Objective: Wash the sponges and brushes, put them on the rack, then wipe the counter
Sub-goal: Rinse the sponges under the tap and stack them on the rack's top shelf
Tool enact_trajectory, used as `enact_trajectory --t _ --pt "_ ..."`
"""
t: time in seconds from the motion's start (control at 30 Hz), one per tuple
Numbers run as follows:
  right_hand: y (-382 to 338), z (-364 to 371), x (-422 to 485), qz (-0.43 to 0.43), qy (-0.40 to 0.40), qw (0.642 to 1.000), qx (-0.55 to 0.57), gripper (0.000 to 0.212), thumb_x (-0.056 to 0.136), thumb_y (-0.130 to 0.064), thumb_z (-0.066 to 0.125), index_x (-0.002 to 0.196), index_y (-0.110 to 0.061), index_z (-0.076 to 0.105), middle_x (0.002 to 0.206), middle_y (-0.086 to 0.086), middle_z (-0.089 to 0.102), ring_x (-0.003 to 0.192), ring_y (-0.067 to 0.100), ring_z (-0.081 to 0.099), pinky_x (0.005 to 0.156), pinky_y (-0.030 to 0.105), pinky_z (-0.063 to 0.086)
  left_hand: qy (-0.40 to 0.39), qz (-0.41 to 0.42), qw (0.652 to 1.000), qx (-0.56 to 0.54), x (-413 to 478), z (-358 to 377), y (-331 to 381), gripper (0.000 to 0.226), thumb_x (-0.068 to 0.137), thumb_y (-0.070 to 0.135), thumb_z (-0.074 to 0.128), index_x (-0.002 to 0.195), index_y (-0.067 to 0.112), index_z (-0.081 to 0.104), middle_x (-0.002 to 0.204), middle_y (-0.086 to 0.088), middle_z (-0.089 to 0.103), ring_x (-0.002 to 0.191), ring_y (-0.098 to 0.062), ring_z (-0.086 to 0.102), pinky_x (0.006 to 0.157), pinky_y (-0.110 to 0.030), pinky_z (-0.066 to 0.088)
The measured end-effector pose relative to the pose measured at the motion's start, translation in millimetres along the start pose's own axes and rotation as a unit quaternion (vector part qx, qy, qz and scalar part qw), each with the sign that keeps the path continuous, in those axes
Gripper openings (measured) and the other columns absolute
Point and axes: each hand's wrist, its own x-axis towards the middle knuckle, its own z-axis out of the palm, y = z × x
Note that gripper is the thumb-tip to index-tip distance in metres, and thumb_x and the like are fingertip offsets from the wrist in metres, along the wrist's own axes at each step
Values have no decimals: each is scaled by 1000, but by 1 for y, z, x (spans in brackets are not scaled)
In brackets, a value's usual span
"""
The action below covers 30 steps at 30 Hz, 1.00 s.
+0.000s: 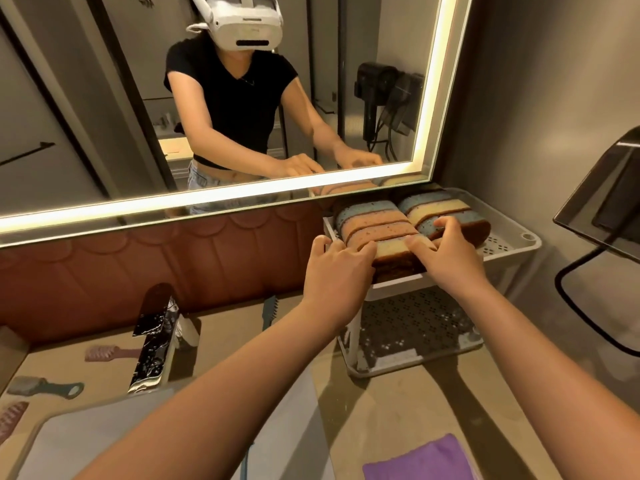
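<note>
A large lit-edged mirror (242, 133) is mounted on the far wall, above a band of glossy red-brown scalloped tile (173, 261). The beige stone-like desk (450, 393) is seen below it, smooth and slightly reflective. A pale rounded-corner sink (86, 441) is cut into the near left. A white plastic two-tier rack (512, 249) with perforated shelves stands at the far right of the desk; the lower shelf (415, 327) is seen holding nothing. A chrome flat-spout faucet (156, 334) rises left of centre.

Two rows of porous block sponges (377, 226) are packed side by side on the top shelf, blue, pink and yellow foam with dark scouring backs. Both forearms are extended far and to the right toward that shelf. The left hand (336, 268) is held palm-down at the near left end of the left row, with curled fingers (363, 249) touching the yellow sponge (391, 249). The right hand (450, 254) is arched over the near edge, thumb on the yellow sponge, fingers (446, 223) hooked over a blue sponge (429, 226) in the right row. Neither hand is closed in a full grip; fingers are pressed on the sponges.

A folded purple cloth (419, 459) lies at the near edge. Flat-handled brushes lie on the desk at left: pink (110, 353), teal-handled (45, 388), dark red (12, 420). A teal brush (270, 310) leans at the tile.
</note>
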Motion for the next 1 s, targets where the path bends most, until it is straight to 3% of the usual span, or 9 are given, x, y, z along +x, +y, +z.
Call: enact_trajectory --t 0.2,0.3,0.4,0.47,0.57,0.63,0.7,0.77,1.0 --pt "3 7 -5 -7 36 999 -37 54 90 -50 48 130 -15 35 127 12 56 124 33 44 111 44 18 -19 -48 999 -6 -5 1 6 40 97 37 33 136 26 38 119 -3 60 111 -26 50 92 -40 31" --pt "4 9 -4 -18 98 993 -56 57 86 -51 53 128 -15 39 134 12 46 125 33 40 108 48 24 -51 -80 990 -102 -6 -4 5 42 97 36 35 138 28 37 124 -5 54 114 -27 46 94 -40 31" --pt "-3 6 -20 -81 146 982 -92 49 86 -51 53 120 -16 46 126 10 49 119 29 41 101 44 29 -46 -85 977 -190 -15 -14 1 42 97 34 40 138 24 39 122 -7 54 112 -25 48 93 -38 38" --pt "-10 5 -34 -122 111 983 -84 41 87 -48 53 116 -19 49 121 7 51 115 26 42 99 42 30 -59 -91 962 -252 -26 -25 -5 36 96 34 43 129 20 50 117 -4 59 107 -20 54 93 -39 45" --pt "-18 6 -60 -158 30 986 -35 30 86 -44 58 107 -22 55 112 1 56 109 22 49 98 43 38 -139 -91 937 -307 -48 -44 -16 30 95 36 44 114 18 60 101 3 65 92 -11 60 87 -34 51" --pt "-23 11 -81 -173 -17 985 0 25 84 -43 59 100 -24 58 103 -3 60 99 18 55 91 46 47 -179 -87 931 -305 -71 -54 -27 29 95 37 44 111 19 61 95 5 64 84 -7 60 82 -27 51" --pt "-27 15 -98 -168 -70 983 22 20 85 -41 61 96 -26 60 93 -7 62 89 12 58 83 40 52 -204 -86 928 -299 -93 -60 -37 28 95 37 44 110 21 60 93 8 61 80 -3 57 77 -22 47" --pt "-32 25 -118 -161 -116 980 31 16 85 -39 62 94 -26 61 87 -8 62 84 9 59 76 31 53 -228 -101 923 -294 -121 -67 -47 28 95 37 45 112 20 60 94 8 59 82 -5 57 80 -23 47" --pt "-41 72 -179 -158 -241 957 16 13 86 -33 63 95 -24 61 87 -6 61 83 9 58 68 22 47 -275 -165 901 -293 -210 -79 -84 31 95 34 44 119 19 58 102 5 60 92 -9 57 87 -26 47"
